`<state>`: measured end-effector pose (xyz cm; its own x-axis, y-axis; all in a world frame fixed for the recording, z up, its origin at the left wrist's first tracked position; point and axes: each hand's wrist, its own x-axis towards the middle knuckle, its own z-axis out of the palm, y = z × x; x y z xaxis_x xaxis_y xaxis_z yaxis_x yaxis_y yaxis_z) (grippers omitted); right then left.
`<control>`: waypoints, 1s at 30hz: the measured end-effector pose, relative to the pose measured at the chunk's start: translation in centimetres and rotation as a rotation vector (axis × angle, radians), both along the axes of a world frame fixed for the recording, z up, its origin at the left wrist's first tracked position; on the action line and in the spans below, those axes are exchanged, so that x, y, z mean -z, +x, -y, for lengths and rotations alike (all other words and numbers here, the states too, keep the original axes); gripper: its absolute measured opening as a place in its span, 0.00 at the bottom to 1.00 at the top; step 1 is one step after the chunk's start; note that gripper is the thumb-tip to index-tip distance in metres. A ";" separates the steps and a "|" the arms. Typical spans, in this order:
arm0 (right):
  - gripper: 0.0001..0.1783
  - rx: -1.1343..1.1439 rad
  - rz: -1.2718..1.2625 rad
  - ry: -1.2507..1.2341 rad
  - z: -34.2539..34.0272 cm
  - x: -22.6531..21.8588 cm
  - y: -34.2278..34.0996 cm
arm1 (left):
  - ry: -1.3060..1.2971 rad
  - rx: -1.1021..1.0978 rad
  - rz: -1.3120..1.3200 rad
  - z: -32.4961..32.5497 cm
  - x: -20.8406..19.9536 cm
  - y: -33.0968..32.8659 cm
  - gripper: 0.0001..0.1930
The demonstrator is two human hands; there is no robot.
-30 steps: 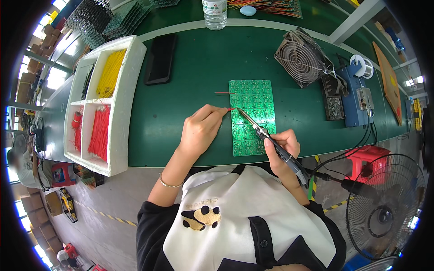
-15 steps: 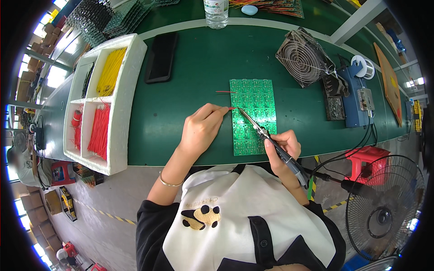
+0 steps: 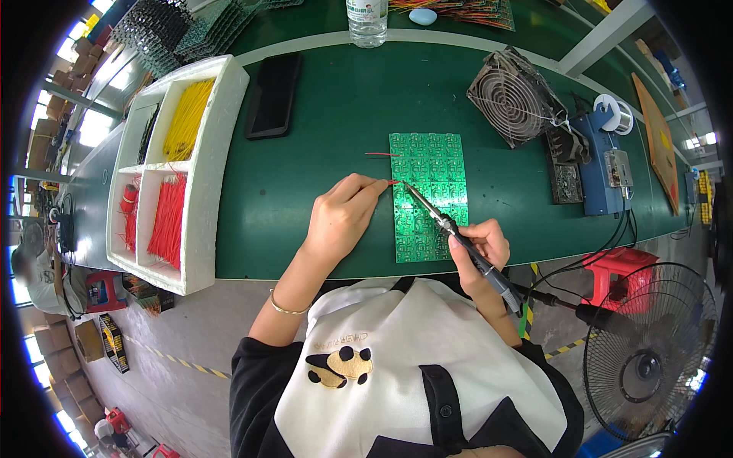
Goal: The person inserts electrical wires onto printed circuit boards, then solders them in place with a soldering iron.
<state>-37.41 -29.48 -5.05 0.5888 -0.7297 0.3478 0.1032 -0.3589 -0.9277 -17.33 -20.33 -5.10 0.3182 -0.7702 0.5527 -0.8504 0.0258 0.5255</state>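
Note:
A green panel of small circuit boards (image 3: 429,168) lies on the table in front of me. At its left edge my left hand (image 3: 341,214) pinches a short red wire (image 3: 394,182), whose tip reaches over the panel. My right hand (image 3: 479,256) is closed round the dark handle of a soldering iron (image 3: 458,237). The iron slants up and left across the panel, and its tip is at the end of the held wire. Whether the tip touches the wire is too small to tell. Farther up, another red wire (image 3: 378,154) sticks out leftward from the panel's edge.
To the left stands a white foam box (image 3: 200,229) with red, yellow and black wires; a black phone (image 3: 272,95) lies beside it. A square fan (image 3: 508,99) and a blue solder station (image 3: 599,168) with a solder spool (image 3: 613,114) stand right. A water bottle (image 3: 367,23) is at the back.
Almost nothing differs. Both hands, the wire and the soldering iron hold the same place on the panel; the whole view has shifted very slightly.

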 end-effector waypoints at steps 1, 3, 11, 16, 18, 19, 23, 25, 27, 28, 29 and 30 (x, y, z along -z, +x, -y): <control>0.09 0.001 0.024 0.072 -0.1 0.0 0.0 | -0.001 0.001 0.000 0.0 0.0 0.0 0.08; 0.09 0.014 0.024 0.154 0.1 0.2 -0.2 | 0.004 -0.002 -0.007 0.0 -0.1 0.0 0.09; 0.10 0.028 0.037 0.171 0.2 0.1 -0.2 | -0.055 0.004 0.021 0.3 0.1 0.0 0.09; 0.10 0.017 0.039 0.153 0.1 0.0 0.0 | -0.027 -0.001 0.015 0.1 0.0 0.0 0.09; 0.10 0.028 0.036 0.162 0.1 0.0 0.1 | -0.059 -0.007 0.056 -0.1 0.2 0.4 0.09; 0.10 0.032 0.037 0.161 0.2 0.0 0.1 | -0.061 -0.002 0.057 -0.2 -0.1 0.5 0.09; 0.12 0.036 0.057 0.239 0.4 0.1 0.2 | -0.019 -0.076 0.017 -1.7 -1.2 0.9 0.08; 0.13 0.038 0.078 0.263 0.4 0.1 0.2 | 0.001 -0.154 0.002 -2.7 -1.4 0.9 0.08; 0.15 0.056 0.082 0.232 0.4 0.4 0.0 | -0.039 -0.195 -0.008 -2.9 -1.7 0.2 0.07; 0.15 0.055 0.084 0.235 0.3 0.2 0.0 | -0.079 -0.247 -0.019 -3.1 -1.9 -0.2 0.06; 0.16 0.086 0.087 0.251 0.0 -0.1 -0.1 | -0.057 -0.211 0.003 -3.1 -2.0 -1.0 0.06; 0.17 0.118 0.089 0.266 -0.2 -0.2 -0.2 | -0.019 -0.160 -0.022 -3.0 -1.9 -1.8 0.07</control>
<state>-37.64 -29.28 -4.86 0.4703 -0.8636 0.1820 0.1608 -0.1189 -0.9798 -19.14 -17.29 -3.24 0.4478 -0.6985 0.5581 -0.8328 -0.0986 0.5448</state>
